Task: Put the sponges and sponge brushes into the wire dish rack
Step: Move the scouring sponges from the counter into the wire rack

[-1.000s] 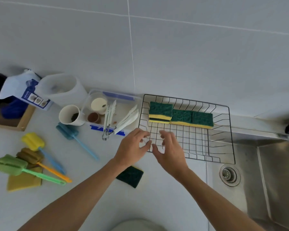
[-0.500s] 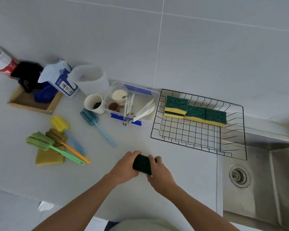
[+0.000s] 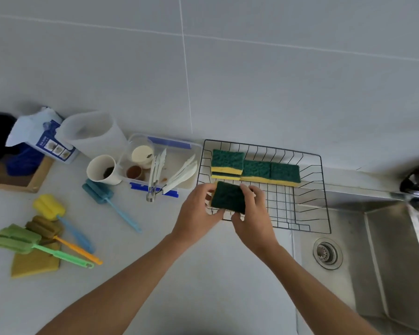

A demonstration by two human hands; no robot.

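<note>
Both hands hold a green-topped sponge [image 3: 229, 197] over the front left corner of the black wire dish rack [image 3: 307, 209]. My left hand [image 3: 198, 210] grips its left edge and my right hand [image 3: 253, 213] its right edge. Several green-and-yellow sponges [image 3: 257, 169] lie along the rack's back. On the counter at the left lie a teal sponge brush [image 3: 99, 191], a yellow sponge brush [image 3: 49, 206], a brown sponge brush [image 3: 44, 228], a green sponge brush [image 3: 16, 239] and a flat yellow sponge [image 3: 34, 264].
A clear plastic tub [image 3: 177, 147] with utensils and small cups stands left of the rack. A white cup [image 3: 104, 169], a translucent jug [image 3: 92, 134] and a wooden tray [image 3: 38, 182] sit further left. The steel sink [image 3: 385, 257] with its drain [image 3: 327, 253] is at the right.
Both hands picked the dark green sponge up from the counter in front of the rack and lifted it over the rack's front left corner. The camera view shifted.
</note>
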